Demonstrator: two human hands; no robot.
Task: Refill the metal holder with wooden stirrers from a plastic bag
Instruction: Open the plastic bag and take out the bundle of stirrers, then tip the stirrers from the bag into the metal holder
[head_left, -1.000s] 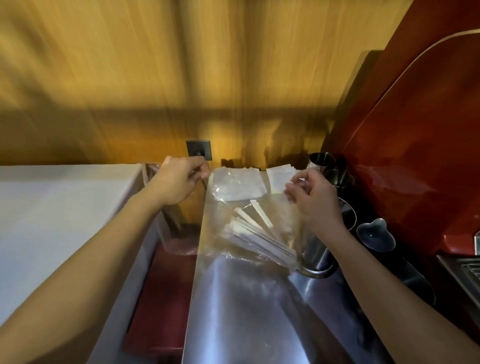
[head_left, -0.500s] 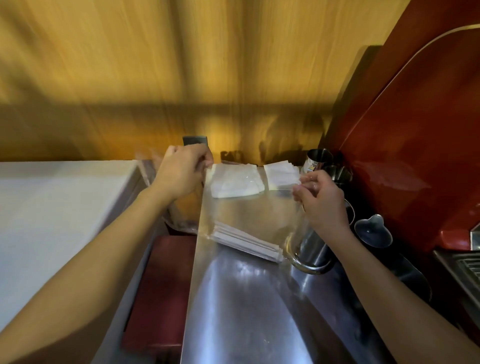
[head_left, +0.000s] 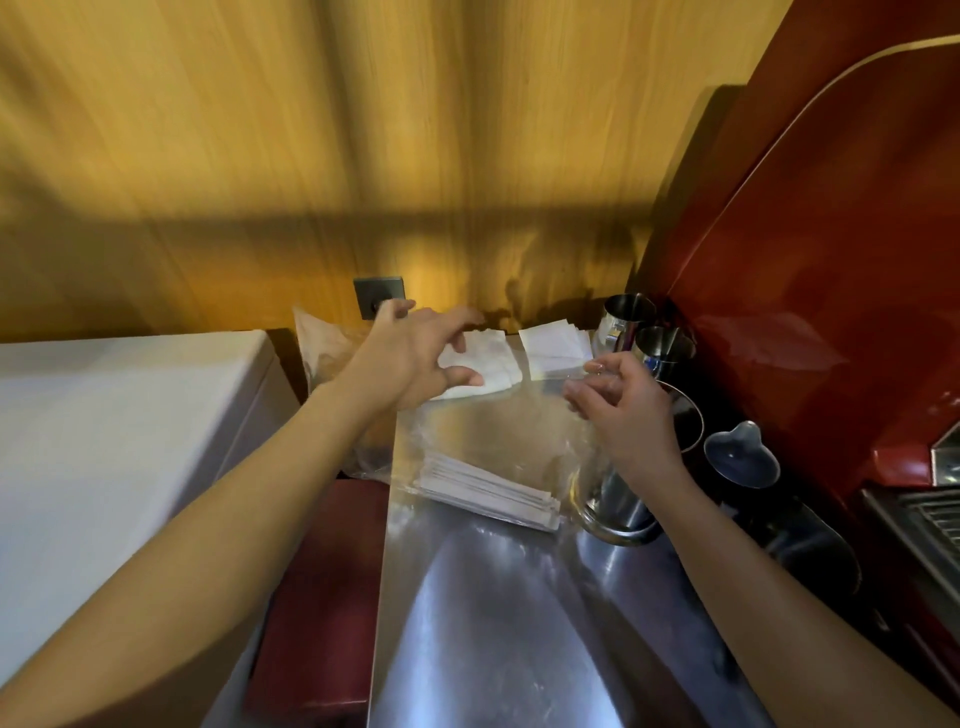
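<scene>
A clear plastic bag (head_left: 493, 436) stands upright on the steel counter (head_left: 498, 623), with a bundle of paper-wrapped wooden stirrers (head_left: 488, 491) lying across its bottom. My right hand (head_left: 621, 410) pinches the bag's upper right edge. My left hand (head_left: 415, 358) hovers at the bag's upper left with fingers spread and nothing in it. The metal holder (head_left: 618, 506), a shiny cylinder, stands just right of the stirrers, partly hidden by my right wrist and the bag.
Two stacks of white napkins (head_left: 553, 343) lie at the back of the counter. Metal cups (head_left: 665, 345) and a small pitcher (head_left: 740, 462) stand beside the red coffee machine (head_left: 831, 260). A white countertop (head_left: 104, 415) lies left, with another crumpled bag (head_left: 322, 348) in the gap.
My left hand has let go of the bag's left edge and opened, moving right. The stirrers have slid down into a flat bundle at the bag's bottom.
</scene>
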